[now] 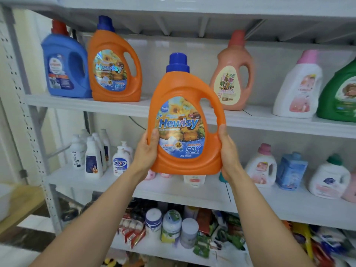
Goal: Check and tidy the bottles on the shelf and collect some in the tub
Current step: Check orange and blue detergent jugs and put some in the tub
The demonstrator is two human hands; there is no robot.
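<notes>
I hold an orange Hewisy detergent bottle (185,120) with a blue cap upright in the air, in front of the upper shelf (81,105), its label facing me. My left hand (148,149) grips its lower left side, thumb on the front. My right hand (228,151) grips its lower right side below the handle. On the upper shelf stand a blue bottle (65,66), a second orange Hewisy bottle (113,66), a salmon bottle (232,74), a white bottle with a pink cap (300,85) and a green bottle (341,91). No tub is plainly visible.
The middle shelf (173,189) carries several small white bottles (92,153) at the left and white, blue and pink jugs (290,170) at the right. Jars and packets (173,226) crowd the lower shelf. A wooden surface (21,203) lies at the left.
</notes>
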